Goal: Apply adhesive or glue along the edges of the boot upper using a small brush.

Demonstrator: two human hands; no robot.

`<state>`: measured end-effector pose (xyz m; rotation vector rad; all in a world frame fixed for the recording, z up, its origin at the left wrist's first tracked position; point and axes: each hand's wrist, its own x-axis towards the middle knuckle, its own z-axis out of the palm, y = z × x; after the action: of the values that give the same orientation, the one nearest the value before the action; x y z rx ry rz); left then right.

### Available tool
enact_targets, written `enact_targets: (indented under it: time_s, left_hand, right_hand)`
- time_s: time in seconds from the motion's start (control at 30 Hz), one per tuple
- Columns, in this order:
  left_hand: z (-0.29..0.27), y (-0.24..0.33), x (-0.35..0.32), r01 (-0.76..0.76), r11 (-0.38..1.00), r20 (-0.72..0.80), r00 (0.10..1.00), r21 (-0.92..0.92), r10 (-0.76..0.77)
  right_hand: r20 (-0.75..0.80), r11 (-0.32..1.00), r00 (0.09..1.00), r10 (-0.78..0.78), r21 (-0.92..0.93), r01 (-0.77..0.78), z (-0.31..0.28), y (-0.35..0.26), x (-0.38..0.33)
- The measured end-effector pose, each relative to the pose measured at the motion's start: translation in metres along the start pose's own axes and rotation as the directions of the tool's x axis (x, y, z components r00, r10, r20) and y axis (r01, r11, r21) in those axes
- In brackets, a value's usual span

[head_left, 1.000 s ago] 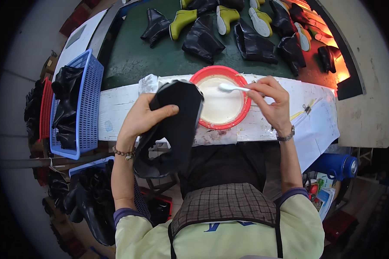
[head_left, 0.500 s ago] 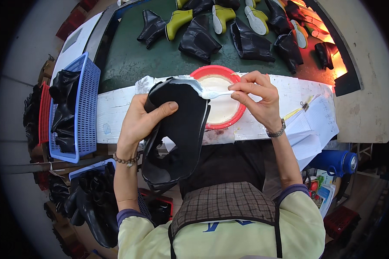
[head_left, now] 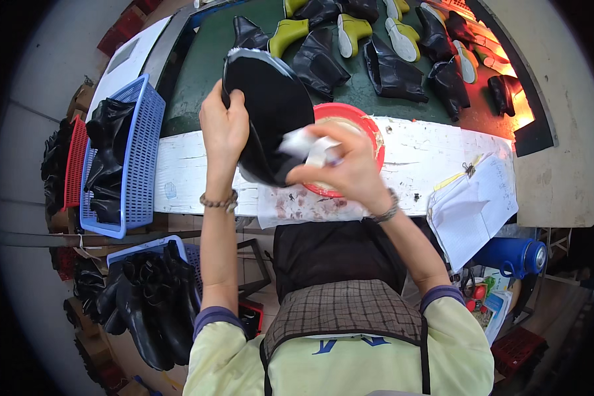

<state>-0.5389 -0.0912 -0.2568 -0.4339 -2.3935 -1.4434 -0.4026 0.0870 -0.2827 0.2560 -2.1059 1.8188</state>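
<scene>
My left hand grips a black boot upper by its edge, thumb on the near face. A whitish paste coats the upper's top rim, which tilts up over the green surface. In my right hand, bent fingers pinch a small white brush, smeared by motion, so its tip does not show clearly. The brush is at the upper's right side; whether it touches cannot be made out. Partly hidden behind my right hand, a red bowl of cream-white paste stands on the white board.
Black and yellow-green boots lie on a green surface beyond the white board. Blue baskets of black boots stand at left. Clipped papers and a blue flask are at right. An orange glow lights the far right.
The boot upper has swung up and away from me, its lower end lifting off my lap area. My right hand moved left and nearer with the brush, from the upper's top rim to its lower right side.
</scene>
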Motion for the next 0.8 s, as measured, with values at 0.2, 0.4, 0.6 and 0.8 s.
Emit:
enact_targets:
  time_s: [0.2, 0.4, 0.6, 0.8]
  left_hand:
    - [-0.025, -0.004, 0.011, 0.309, 0.792, 0.301, 0.939, -0.526, -0.166]
    - [-0.012, 0.009, -0.073, -0.112, 0.985, 0.445, 0.881, -0.131, 0.159]
    - [-0.024, -0.014, -0.098, -0.031, 0.987, 0.312, 0.947, -0.157, 0.079]
    - [-0.043, -0.018, -0.106, -0.16, 0.972, 0.468, 0.856, -0.17, 0.222]
  right_hand:
    - [0.025, 0.985, 0.991, -0.133, -0.109, 0.135, 0.031, 0.006, 0.005]
    - [-0.022, 0.972, 0.974, -0.227, 0.063, 0.228, 0.015, -0.001, 0.006]
    - [0.016, 0.97, 1.0, 0.027, -0.242, -0.022, -0.037, 0.003, 0.003]
    - [0.066, 0.239, 0.988, 0.139, -0.97, 0.031, -0.08, 0.047, -0.013]
